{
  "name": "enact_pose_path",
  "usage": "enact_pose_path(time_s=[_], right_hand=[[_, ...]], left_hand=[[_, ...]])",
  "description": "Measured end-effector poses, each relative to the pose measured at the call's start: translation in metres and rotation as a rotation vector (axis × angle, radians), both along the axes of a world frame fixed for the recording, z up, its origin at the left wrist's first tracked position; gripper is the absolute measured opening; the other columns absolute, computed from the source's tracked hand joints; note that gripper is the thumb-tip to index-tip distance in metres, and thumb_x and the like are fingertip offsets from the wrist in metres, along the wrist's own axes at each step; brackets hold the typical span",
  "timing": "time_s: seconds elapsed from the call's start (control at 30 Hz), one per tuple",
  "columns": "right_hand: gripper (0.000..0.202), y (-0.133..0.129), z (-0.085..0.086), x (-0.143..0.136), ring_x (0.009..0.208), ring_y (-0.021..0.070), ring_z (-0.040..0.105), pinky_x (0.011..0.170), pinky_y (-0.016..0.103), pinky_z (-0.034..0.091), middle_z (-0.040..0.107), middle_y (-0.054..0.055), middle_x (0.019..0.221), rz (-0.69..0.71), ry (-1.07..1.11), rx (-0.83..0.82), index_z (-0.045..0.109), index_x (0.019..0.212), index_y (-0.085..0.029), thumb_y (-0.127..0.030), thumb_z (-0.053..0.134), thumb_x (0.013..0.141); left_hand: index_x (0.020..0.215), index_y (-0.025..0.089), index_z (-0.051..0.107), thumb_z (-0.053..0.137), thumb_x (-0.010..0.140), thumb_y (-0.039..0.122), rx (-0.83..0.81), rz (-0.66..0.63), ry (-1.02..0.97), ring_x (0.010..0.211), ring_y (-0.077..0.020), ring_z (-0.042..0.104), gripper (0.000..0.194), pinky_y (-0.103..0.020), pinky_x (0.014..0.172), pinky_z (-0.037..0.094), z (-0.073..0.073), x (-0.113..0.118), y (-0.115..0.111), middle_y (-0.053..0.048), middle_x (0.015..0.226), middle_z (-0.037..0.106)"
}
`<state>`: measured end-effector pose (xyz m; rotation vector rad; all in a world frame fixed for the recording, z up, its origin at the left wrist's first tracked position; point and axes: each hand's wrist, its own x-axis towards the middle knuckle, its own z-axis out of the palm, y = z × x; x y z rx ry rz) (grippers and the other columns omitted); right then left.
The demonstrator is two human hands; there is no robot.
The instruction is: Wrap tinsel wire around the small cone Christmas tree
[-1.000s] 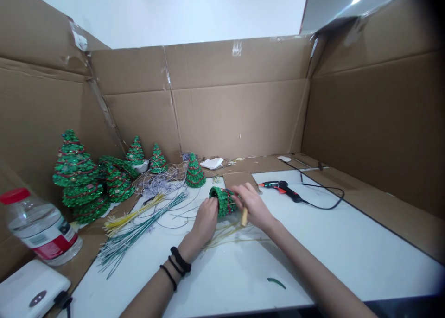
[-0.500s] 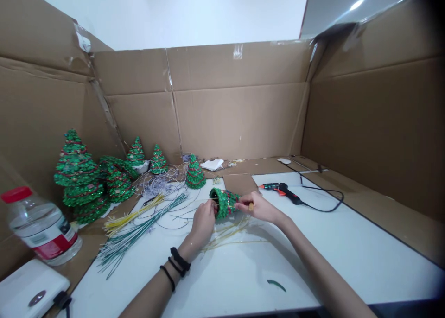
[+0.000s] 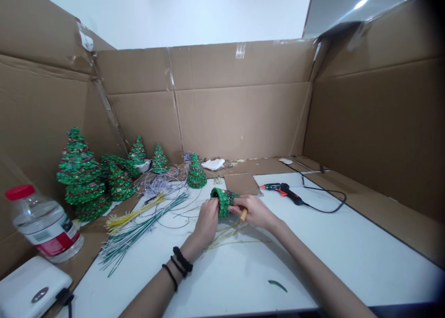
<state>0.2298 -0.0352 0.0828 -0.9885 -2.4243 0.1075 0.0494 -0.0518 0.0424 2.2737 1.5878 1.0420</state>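
Two hands (image 3: 207, 218) hold one green tree (image 3: 224, 203), apparently tipped sideways.

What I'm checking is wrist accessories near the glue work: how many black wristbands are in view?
3, all above the left hand: the thick band nearest it, a thin middle band, and the upper band farthest up the forearm. Overlap could hide another.

Trees (image 3: 79, 169) glittery green, wound with dark red bands. Wire bundles: one yellow (image 3: 135, 213), one green with whitish ends (image 3: 142, 237). Bottle cap (image 3: 20, 192) red; bottle label (image 3: 55, 237) white and red. Glue gun (image 3: 283, 190) black, orange, green. Wooden handle (image 3: 244, 214) tan. Wristbands (image 3: 177, 267) black. Table (image 3: 222, 281) white. Cardboard walls (image 3: 239, 118) brown.
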Motion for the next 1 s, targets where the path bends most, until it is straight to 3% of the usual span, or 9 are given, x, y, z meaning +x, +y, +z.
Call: enact_pose_path(time_s=[0.23, 0.4, 0.63, 0.8, 1.0], right_hand=[[0.042, 0.001, -0.005, -0.001, 0.050, 0.0127, 0.044, 0.052, 0.025, 0.023, 0.051, 0.002, 0.054, -0.002, -0.038, 0.131, 0.051, 0.057, -0.018, -0.035, 0.036, 0.093], [0.040, 0.001, -0.014, -0.010, 0.058, 0.0143, 0.046, 0.057, 0.025, 0.027, 0.055, 0.003, 0.061, -0.012, -0.069, 0.145, 0.054, 0.065, -0.018, -0.034, 0.033, 0.095], [0.034, 0.000, -0.010, -0.011, 0.061, 0.0152, 0.046, 0.060, 0.025, 0.027, 0.054, 0.002, 0.063, -0.055, -0.043, 0.118, 0.054, 0.069, -0.019, -0.032, 0.036, 0.095], [0.028, -0.004, -0.010, -0.016, 0.064, 0.0160, 0.048, 0.060, 0.025, 0.027, 0.054, 0.002, 0.064, -0.135, 0.002, 0.081, 0.053, 0.069, -0.019, -0.029, 0.041, 0.092], [0.020, -0.008, -0.019, -0.027, 0.068, 0.0185, 0.048, 0.063, 0.026, 0.027, 0.059, 0.004, 0.070, -0.264, 0.083, 0.157, 0.050, 0.074, -0.019, -0.023, 0.041, 0.091]], left_hand=[[0.084, 0.016, 0.057, 0.030, 0.088, 0.014, -0.072, 0.054, -0.073, 0.078, -0.0200, 0.052, 0.027, -0.031, 0.071, 0.041, -0.002, 0.000, 0.001, -0.009, 0.080, 0.058], [0.085, 0.017, 0.058, 0.034, 0.088, 0.018, -0.102, -0.050, -0.253, 0.081, -0.0187, 0.054, 0.024, -0.029, 0.073, 0.041, -0.003, -0.003, 0.005, -0.007, 0.085, 0.061], [0.080, 0.017, 0.060, 0.040, 0.084, 0.017, -0.104, -0.029, -0.304, 0.079, -0.0184, 0.054, 0.021, -0.028, 0.072, 0.040, -0.001, -0.003, 0.005, -0.005, 0.082, 0.062], [0.083, 0.017, 0.062, 0.042, 0.082, 0.016, -0.098, -0.039, -0.331, 0.081, -0.0190, 0.054, 0.020, -0.029, 0.074, 0.040, 0.000, -0.004, 0.005, -0.006, 0.084, 0.063], [0.077, 0.016, 0.061, 0.042, 0.080, 0.013, -0.080, -0.124, -0.391, 0.079, -0.0176, 0.054, 0.019, -0.027, 0.073, 0.041, 0.002, -0.005, 0.006, -0.005, 0.082, 0.062]])
